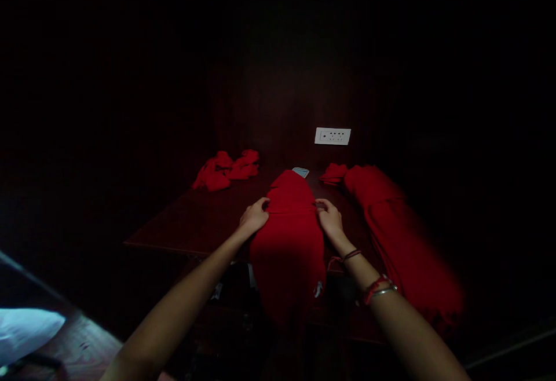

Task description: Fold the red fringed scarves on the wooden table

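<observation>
Dimly, red cloth (287,248) between left hand (255,217) and right hand (330,219) fades downward.

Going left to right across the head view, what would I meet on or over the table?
Crumpled red cloth, left hand, middle red cloth, right hand, long red bundle.

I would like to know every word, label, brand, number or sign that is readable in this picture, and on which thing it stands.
No text is readable.
Pale mark on the middle red cloth: too small and blurred; I cannot tell whether it is lettering.
White wall socket panel: dark holes show, but no lettering can be made out.
Pale flat object behind that cloth: nothing legible.
</observation>
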### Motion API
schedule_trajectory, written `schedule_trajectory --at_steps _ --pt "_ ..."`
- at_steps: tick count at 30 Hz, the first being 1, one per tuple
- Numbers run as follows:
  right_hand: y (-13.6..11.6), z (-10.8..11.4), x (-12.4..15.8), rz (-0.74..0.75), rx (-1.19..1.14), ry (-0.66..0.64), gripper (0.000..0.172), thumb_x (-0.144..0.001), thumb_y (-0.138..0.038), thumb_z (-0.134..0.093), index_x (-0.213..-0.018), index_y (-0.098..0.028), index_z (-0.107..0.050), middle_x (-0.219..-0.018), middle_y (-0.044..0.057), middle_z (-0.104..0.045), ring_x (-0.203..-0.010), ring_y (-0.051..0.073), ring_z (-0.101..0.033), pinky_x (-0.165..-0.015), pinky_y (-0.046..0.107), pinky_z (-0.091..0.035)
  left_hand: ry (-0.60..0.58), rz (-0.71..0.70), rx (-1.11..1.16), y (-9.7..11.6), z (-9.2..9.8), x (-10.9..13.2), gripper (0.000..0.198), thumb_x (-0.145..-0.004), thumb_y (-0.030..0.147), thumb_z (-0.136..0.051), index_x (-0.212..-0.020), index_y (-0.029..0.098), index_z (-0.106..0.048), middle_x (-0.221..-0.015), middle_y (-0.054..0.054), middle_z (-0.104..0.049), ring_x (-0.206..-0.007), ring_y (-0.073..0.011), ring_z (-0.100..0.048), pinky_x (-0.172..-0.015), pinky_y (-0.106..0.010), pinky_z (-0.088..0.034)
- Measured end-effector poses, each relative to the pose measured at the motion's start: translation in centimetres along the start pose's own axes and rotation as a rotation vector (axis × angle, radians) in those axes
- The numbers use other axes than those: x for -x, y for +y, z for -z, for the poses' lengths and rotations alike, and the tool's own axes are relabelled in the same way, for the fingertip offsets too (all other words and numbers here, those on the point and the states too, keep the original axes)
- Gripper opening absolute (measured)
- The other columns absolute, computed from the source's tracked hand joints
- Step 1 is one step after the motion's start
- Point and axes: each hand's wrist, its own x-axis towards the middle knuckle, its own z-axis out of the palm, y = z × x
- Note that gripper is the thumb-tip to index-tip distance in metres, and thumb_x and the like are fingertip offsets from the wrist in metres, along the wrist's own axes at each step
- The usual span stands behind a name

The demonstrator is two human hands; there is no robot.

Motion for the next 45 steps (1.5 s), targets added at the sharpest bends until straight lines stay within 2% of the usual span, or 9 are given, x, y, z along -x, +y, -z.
schedule_trajectory --at_steps 5,8,11,19,23,29,35,39,45 --pt "0.0 -0.2 0.5 0.093 0.19 -0.185 0.041 -0.072 -0.019 -0.042 -0.113 -0.017 -0.046 -0.102 0.007 -0.058 -0.092 0.018 -0.054 -0.081 0.026 -0.038 0.04 -0.119 -0.224 0.2 -0.3 1.5 0.051 -0.073 0.02 -0.04 -0.124 0.022 -0.032 -0.107 -0.009 -0.047 -0.096 -0.0196 -0.048 -0.077 -0.027 -0.039" --pt "-0.6 -0.3 0.6 0.106 0.217 -0.161 0.043 -0.074 -0.024 -0.042 -0.117 -0.018 -0.041 -0.101 0.007 -0.058 -0.09 0.019 -0.055 -0.079 0.027 -0.04 0.162 -0.285 -0.344 1.7 0.0 2.1 0.049 -0.075 0.031 -0.043 -0.122 0.022 -0.033 -0.11 -0.009 -0.041 -0.099 -0.0217 -0.043 -0.08 -0.031 -0.037" --pt "-0.9 -0.3 0.2 0.108 0.194 -0.096 0.038 -0.075 -0.02 -0.04 -0.113 -0.018 -0.045 -0.104 0.006 -0.057 -0.093 0.017 -0.054 -0.081 0.025 -0.038 0.144 -0.387 -0.412 2.1 0.3 1.6 0.033 -0.078 0.024 -0.04 -0.11 0.022 -0.043 -0.103 -0.007 -0.044 -0.095 -0.0201 -0.045 -0.079 -0.031 -0.037" --pt "0.1 -0.7 0.0 0.101 0.295 -0.187 0.039 -0.076 -0.018 -0.038 -0.115 -0.018 -0.044 -0.102 0.008 -0.058 -0.093 0.018 -0.053 -0.079 0.025 -0.038 0.16 -0.355 -0.193 -1.7 -0.6 0.0 0.025 -0.076 0.014 -0.038 -0.099 0.02 -0.045 -0.095 -0.005 -0.044 -0.088 -0.0163 -0.046 -0.076 -0.027 -0.039" --pt "-0.9 -0.7 0.5 0.156 0.341 -0.201 0.043 -0.079 -0.027 -0.039 -0.121 -0.017 -0.035 -0.096 0.01 -0.059 -0.087 0.019 -0.056 -0.074 0.026 -0.039 0.237 -0.345 -0.02 -0.8 -0.6 -0.1 0.021 -0.078 0.027 -0.042 -0.096 0.018 -0.046 -0.089 -0.004 -0.046 -0.085 -0.0155 -0.046 -0.08 -0.027 -0.037" --pt "-1.8 -0.7 0.3 0.17 0.44 -0.177 0.037 -0.078 -0.026 -0.041 -0.115 -0.019 -0.042 -0.09 0.009 -0.058 -0.082 0.019 -0.055 -0.068 0.026 -0.039 0.155 -0.557 -0.161 0.4 -0.6 0.4 0.024 -0.07 0.008 -0.042 -0.089 0.021 -0.049 -0.091 -0.002 -0.047 -0.089 -0.0157 -0.043 -0.082 -0.026 -0.035" --pt "-1.7 -0.2 1.5 0.424 0.492 0.01 0.03 -0.077 -0.032 -0.043 -0.103 -0.02 -0.051 -0.097 0.009 -0.047 -0.089 0.018 -0.045 -0.074 0.026 -0.036 0.095 -0.599 -0.145 -0.9 -0.2 1.2 0.015 -0.071 0.012 -0.041 -0.081 0.02 -0.048 -0.088 -0.002 -0.047 -0.087 -0.0162 -0.043 -0.08 -0.027 -0.036" --pt "-3.2 -0.6 1.9 0.526 0.621 0.023 0.032 -0.077 -0.035 -0.042 -0.103 -0.018 -0.049 -0.098 0.011 -0.046 -0.092 0.022 -0.041 -0.078 0.033 -0.033 0.142 -0.589 -0.083 0.2 0.1 1.1 0.01 -0.079 0.024 -0.037 -0.077 0.019 -0.046 -0.081 -0.002 -0.048 -0.079 -0.0152 -0.045 -0.075 -0.026 -0.038" --pt "-3.2 0.1 1.0 0.376 0.732 -0.009 0.026 -0.076 -0.016 -0.039 -0.1 -0.015 -0.049 -0.097 0.013 -0.049 -0.092 0.022 -0.044 -0.076 0.032 -0.033 0.127 -0.563 -0.221 0.4 0.5 1.7 0.012 -0.078 0.017 -0.037 -0.087 0.02 -0.044 -0.094 -0.005 -0.047 -0.091 -0.0171 -0.043 -0.081 -0.028 -0.036"
